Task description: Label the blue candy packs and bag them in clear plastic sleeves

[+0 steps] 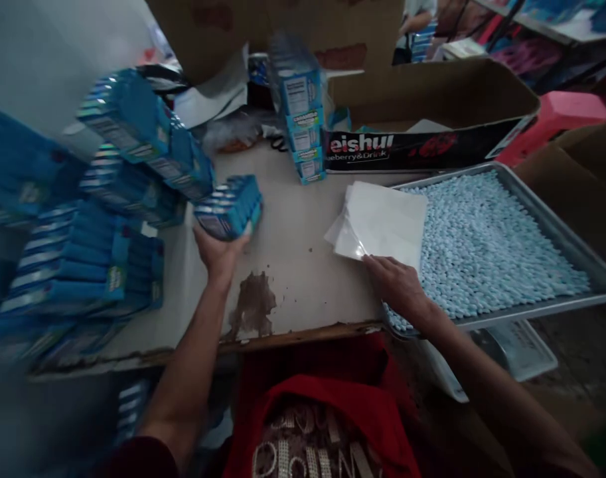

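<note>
My left hand is wrapped round the near end of a small bundle of blue boxes at the left of the worktable. On the right, my right hand has its fingers on the lower edge of a stack of clear plastic bags, pinching or pressing it. The bags overlap the left part of a metal tray filled with small light-blue pieces.
Stacked blue box bundles fill the left side. A tall wrapped stack of blue boxes stands at the back, beside an open cardboard box. A pink container is at the back right. Another person's arm shows far behind.
</note>
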{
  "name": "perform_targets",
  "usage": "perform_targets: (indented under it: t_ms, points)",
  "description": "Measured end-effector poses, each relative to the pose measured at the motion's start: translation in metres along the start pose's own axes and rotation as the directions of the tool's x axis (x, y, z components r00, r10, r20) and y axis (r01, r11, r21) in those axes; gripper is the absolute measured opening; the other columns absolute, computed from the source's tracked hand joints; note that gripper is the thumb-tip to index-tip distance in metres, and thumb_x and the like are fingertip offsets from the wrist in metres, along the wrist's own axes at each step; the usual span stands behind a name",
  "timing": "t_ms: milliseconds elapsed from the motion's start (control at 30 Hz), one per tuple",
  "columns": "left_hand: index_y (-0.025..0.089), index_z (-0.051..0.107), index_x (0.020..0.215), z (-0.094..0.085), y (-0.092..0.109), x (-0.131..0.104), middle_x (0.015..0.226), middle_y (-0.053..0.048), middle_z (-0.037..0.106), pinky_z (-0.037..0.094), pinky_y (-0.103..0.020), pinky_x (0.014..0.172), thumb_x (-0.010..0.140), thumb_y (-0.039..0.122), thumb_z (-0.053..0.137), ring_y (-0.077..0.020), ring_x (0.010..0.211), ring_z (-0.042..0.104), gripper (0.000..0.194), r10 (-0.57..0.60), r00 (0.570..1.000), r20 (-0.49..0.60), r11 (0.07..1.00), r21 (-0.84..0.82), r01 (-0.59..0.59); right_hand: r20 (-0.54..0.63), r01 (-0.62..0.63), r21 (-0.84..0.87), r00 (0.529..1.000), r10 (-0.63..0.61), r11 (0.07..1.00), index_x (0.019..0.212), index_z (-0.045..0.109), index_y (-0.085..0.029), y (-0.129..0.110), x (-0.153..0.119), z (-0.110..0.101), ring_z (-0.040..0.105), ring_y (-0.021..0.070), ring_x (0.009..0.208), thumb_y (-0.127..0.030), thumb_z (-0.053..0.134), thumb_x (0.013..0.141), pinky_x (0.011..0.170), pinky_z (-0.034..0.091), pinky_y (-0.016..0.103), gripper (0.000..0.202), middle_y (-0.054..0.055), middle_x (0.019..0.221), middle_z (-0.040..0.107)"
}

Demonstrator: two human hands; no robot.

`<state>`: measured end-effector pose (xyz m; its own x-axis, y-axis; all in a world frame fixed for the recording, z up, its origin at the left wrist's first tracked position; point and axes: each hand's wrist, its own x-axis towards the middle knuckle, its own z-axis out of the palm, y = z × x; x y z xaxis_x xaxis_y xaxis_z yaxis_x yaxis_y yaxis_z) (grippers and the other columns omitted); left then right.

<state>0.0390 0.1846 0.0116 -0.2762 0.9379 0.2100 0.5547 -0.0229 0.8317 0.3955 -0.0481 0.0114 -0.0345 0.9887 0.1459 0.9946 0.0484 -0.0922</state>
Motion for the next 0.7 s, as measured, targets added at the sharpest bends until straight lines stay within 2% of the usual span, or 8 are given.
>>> perform_targets:
  t_ms: [167, 300, 400, 500, 567, 600, 633, 700]
  points:
    - [0.032, 0.045, 0.14, -0.079, -0.019, -0.179, 0.141, -0.011, 0.065, 0.052, -0.058, 0.122, 0.061, 0.049, 0.099, -0.039, 0.135, 0.068, 0.097, -0.098, 0.995, 0.015, 0.995, 0.012, 0.097, -0.117, -0.262, 0.259, 0.947, 0.299, 0.93, 0.097, 0.088, -0.023, 0.017, 0.005, 0.009, 0.081, 0.0294, 0.093, -0.033, 0.067, 0.103, 0.075, 0.054, 0.036, 0.024, 0.011, 0.098, 0.088]
    - [0.039, 0.036, 0.151, -0.107, -0.039, -0.278, 0.143, -0.011, 0.066, 0.058, -0.058, 0.118, 0.06, 0.059, 0.1, -0.0386, 0.136, 0.07, 0.112, -0.267, 0.959, 0.093, 0.96, -0.058, 0.273, 0.046, -0.431, 0.536, 0.873, 0.485, 0.726, 0.08, 0.086, -0.022, 0.035, 0.017, 0.001, 0.073, 0.0244, 0.069, -0.044, 0.091, 0.078, 0.066, 0.047, 0.034, 0.023, 0.005, 0.074, 0.082]
    - [0.04, 0.037, 0.158, -0.118, -0.045, -0.306, 0.149, -0.012, 0.067, 0.06, -0.058, 0.117, 0.046, 0.061, 0.107, -0.0421, 0.142, 0.067, 0.134, -0.341, 0.887, 0.312, 0.873, -0.246, 0.422, 0.114, -0.401, 0.782, 0.845, 0.523, 0.477, 0.063, 0.077, -0.021, 0.052, 0.028, -0.01, 0.059, 0.0169, 0.057, -0.048, 0.099, 0.063, 0.061, 0.042, 0.033, 0.035, 0.002, 0.058, 0.071]
    - [0.032, 0.047, 0.159, -0.128, -0.04, -0.306, 0.153, -0.014, 0.069, 0.06, -0.057, 0.116, 0.062, 0.078, 0.096, -0.0427, 0.139, 0.069, 0.117, -0.401, 0.746, 0.532, 0.556, -0.506, 0.66, 0.002, -0.214, 0.933, 0.809, 0.588, 0.29, 0.065, 0.076, -0.022, 0.059, 0.039, -0.023, 0.054, 0.0141, 0.058, -0.046, 0.099, 0.063, 0.062, 0.042, 0.032, 0.033, 0.001, 0.06, 0.069]
    - [0.028, 0.055, 0.155, -0.133, -0.037, -0.299, 0.146, -0.013, 0.074, 0.06, -0.054, 0.116, 0.08, 0.073, 0.087, -0.0386, 0.134, 0.073, 0.092, -0.455, 0.625, 0.634, 0.357, -0.513, 0.78, -0.143, -0.084, 0.945, 0.765, 0.628, 0.317, 0.067, 0.076, -0.023, 0.051, 0.046, -0.036, 0.055, 0.0141, 0.058, -0.039, 0.099, 0.066, 0.062, 0.042, 0.033, 0.028, 0.001, 0.062, 0.069]
    - [0.026, 0.059, 0.152, -0.136, -0.037, -0.296, 0.142, -0.013, 0.076, 0.06, -0.052, 0.117, 0.084, 0.067, 0.087, -0.0366, 0.132, 0.075, 0.084, -0.465, 0.573, 0.675, 0.314, -0.479, 0.82, -0.233, -0.024, 0.927, 0.745, 0.625, 0.374, 0.068, 0.076, -0.023, 0.041, 0.05, -0.044, 0.055, 0.0143, 0.058, -0.036, 0.098, 0.068, 0.063, 0.043, 0.033, 0.026, 0.001, 0.063, 0.07]
    - [0.024, 0.062, 0.15, -0.138, -0.039, -0.294, 0.138, -0.013, 0.078, 0.06, -0.05, 0.116, 0.083, 0.061, 0.09, -0.0356, 0.129, 0.076, 0.081, -0.461, 0.537, 0.707, 0.306, -0.442, 0.843, -0.332, 0.029, 0.89, 0.726, 0.602, 0.455, 0.068, 0.075, -0.023, 0.027, 0.053, -0.051, 0.056, 0.0145, 0.059, -0.034, 0.098, 0.071, 0.063, 0.043, 0.033, 0.025, 0.001, 0.065, 0.07]
    - [0.02, 0.066, 0.146, -0.141, -0.05, -0.294, 0.132, -0.014, 0.081, 0.062, -0.048, 0.113, 0.074, 0.055, 0.098, -0.0369, 0.124, 0.078, 0.087, -0.428, 0.52, 0.739, 0.346, -0.397, 0.85, -0.5, 0.115, 0.759, 0.734, 0.461, 0.641, 0.073, 0.076, -0.023, -0.011, 0.059, -0.063, 0.057, 0.0148, 0.062, -0.034, 0.096, 0.077, 0.064, 0.042, 0.033, 0.023, 0.001, 0.069, 0.072]
